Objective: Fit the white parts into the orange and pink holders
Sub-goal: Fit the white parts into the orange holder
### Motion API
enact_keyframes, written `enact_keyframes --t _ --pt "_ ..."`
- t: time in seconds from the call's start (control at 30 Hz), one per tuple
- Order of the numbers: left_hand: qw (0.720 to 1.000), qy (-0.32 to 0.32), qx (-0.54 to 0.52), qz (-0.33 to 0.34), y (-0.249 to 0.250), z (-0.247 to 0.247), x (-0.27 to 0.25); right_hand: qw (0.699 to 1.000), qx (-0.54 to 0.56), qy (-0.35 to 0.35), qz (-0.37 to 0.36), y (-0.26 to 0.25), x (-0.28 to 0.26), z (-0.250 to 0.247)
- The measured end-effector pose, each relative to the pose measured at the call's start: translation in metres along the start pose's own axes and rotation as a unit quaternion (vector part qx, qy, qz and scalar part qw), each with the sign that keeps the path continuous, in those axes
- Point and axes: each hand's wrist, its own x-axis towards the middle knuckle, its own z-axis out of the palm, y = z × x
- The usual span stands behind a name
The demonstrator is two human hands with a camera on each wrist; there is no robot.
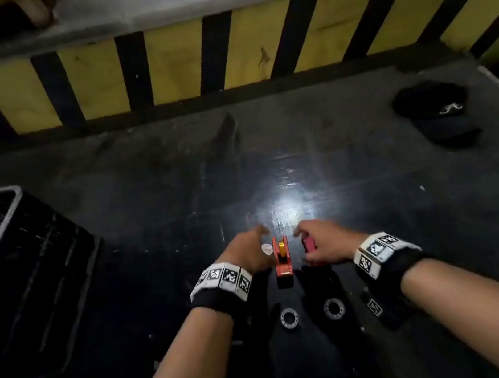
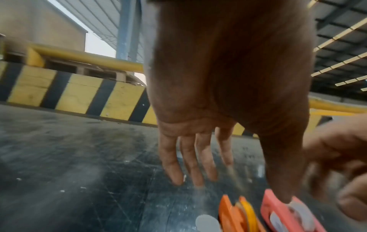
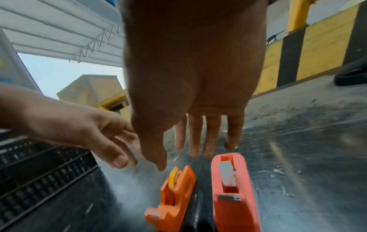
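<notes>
An orange holder (image 1: 281,255) (image 3: 174,196) with a yellow roll in it stands on the dark table between my hands. Right beside it is the pink holder (image 1: 309,244) (image 3: 230,196), with a white part (image 3: 227,174) seated in its slot. A loose white disc (image 1: 267,248) (image 2: 206,222) lies on the table just left of the orange holder (image 2: 234,215). My left hand (image 1: 250,247) (image 2: 238,172) hovers over the disc with straight fingers, holding nothing. My right hand (image 1: 317,240) (image 3: 178,157) hangs above the pink holder (image 2: 288,215), fingers extended, also holding nothing.
A black slatted crate (image 1: 6,241) stands at the left of the table. A black cap (image 1: 434,115) lies at the back right. A yellow and black striped barrier (image 1: 221,53) runs along the far edge. Bare table (image 1: 176,183) lies beyond the hands.
</notes>
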Motion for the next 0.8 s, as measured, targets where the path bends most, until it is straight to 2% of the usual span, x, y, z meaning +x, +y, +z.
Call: enact_keyframes --t 0.07,0.23,0.33,0.6,0.7,0.8 --pt "1.000 -0.017 0.020 0.011 0.000 0.006 0.012 0.995 -0.085 0.038 -0.018 -0.001 0.015 0.004" --pt "0.991 -0.074 0.110 0.004 -0.009 0.028 0.021 0.980 -0.189 0.032 -0.056 -0.002 0.037 0.035" --pt "0.995 -0.047 0.083 0.034 -0.019 0.038 0.026 0.977 -0.198 0.048 -0.058 -0.001 0.043 0.047" --pt "0.997 0.010 -0.005 0.078 -0.037 0.041 0.025 0.982 -0.152 0.080 -0.077 -0.002 0.045 0.052" --pt "0.997 0.044 -0.004 0.069 -0.047 0.028 0.022 0.988 -0.093 0.102 -0.066 -0.001 0.041 0.041" --pt "0.996 0.071 0.037 0.031 -0.064 0.019 0.018 0.992 -0.014 0.118 -0.046 0.007 0.039 0.033"
